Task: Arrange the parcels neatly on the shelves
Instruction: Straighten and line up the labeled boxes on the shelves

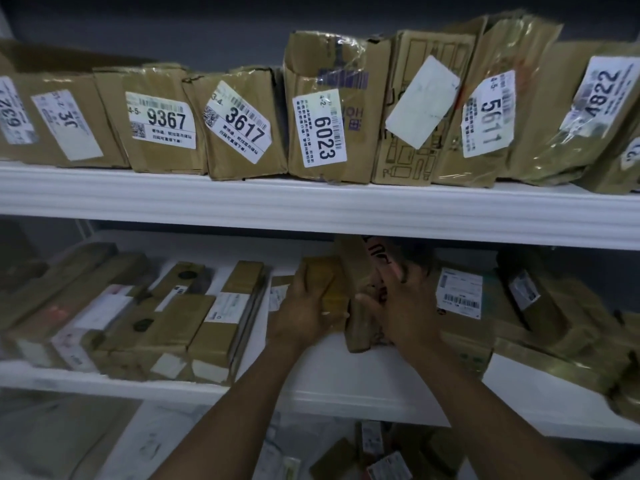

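As seen from the head view, both hands work inside the middle bay, just under the white upper shelf board (pixel 311 206).

Hand state:
- Left hand (pixel 304 308): fingers are curled round a small squat brown cardboard parcel (pixel 323 282), held just above the white lower shelf board (pixel 329 382).
- Right hand (pixel 407 306): it is laid against a tall brown parcel with red lettering (pixel 358 327), which stands on end and touches the small parcel. Motion blur hides whether the fingers close on it or only press it.

Task status, judged from the layout:
- Done: above the hands, the row of brown cartons with white numbered labels (pixel 318 133) stands with labels facing forward, though several lean. Left of the left hand, the block of flat brown parcels (pixel 156 323) lies packed side by side.
- In hand: the two parcels between the hands appear to be in the course of being set together in the open gap.
- Left: right of the right hand, the heap of brown parcels with barcode labels (pixel 519 317) lies askew and overlapping. Below the forearms, the loose parcels (pixel 381 452) lie on a lower level, apparently unsorted.

Overall, the task is judged partly complete
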A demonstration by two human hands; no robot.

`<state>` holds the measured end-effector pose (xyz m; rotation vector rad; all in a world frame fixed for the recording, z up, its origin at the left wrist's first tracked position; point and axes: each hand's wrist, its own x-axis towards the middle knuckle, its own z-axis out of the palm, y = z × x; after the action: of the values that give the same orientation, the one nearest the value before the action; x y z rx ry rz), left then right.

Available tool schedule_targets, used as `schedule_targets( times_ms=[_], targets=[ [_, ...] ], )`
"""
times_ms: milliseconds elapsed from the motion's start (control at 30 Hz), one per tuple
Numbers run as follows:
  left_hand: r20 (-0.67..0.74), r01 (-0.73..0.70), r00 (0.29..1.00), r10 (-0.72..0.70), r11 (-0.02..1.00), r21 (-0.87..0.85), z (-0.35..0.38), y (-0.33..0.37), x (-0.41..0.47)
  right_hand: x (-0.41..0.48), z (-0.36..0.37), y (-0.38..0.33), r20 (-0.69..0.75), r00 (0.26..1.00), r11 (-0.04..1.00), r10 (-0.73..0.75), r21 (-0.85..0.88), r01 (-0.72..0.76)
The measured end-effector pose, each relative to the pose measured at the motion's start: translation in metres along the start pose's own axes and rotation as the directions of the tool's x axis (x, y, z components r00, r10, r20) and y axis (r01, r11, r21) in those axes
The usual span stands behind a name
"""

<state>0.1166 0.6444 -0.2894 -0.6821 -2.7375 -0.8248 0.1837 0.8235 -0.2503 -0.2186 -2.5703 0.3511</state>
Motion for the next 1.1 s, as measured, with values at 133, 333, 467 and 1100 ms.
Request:
schedule_targets(
  times_ms=[133,333,467,1100],
  targets=[
    [-0.060,0.133,0.989,-0.132,0.991,0.000,0.003,0.010,0.002,0.000,-0.003,0.005,0.019,1.000,0.999,-0.021,0.050,0.020],
    [-0.203,0.276,0.924,-0.323,0.933,-0.231,-0.004,0.012,-0.004,-0.001,-0.009,0.006,0.101,0.994,0.996,-0.035,0.090,0.026],
    [-0.280,0.273,0.853,-0.441,0.833,-0.480,-0.019,0.008,-0.021,-0.005,-0.017,-0.007,-0.138,0.978,0.982,-0.159,0.083,0.171],
    [-0.304,0.223,0.827,-0.473,0.772,-0.595,-0.084,-0.026,-0.089,-0.046,0.041,-0.097,0.511,0.854,0.751,-0.099,0.601,-0.273]
  ],
)
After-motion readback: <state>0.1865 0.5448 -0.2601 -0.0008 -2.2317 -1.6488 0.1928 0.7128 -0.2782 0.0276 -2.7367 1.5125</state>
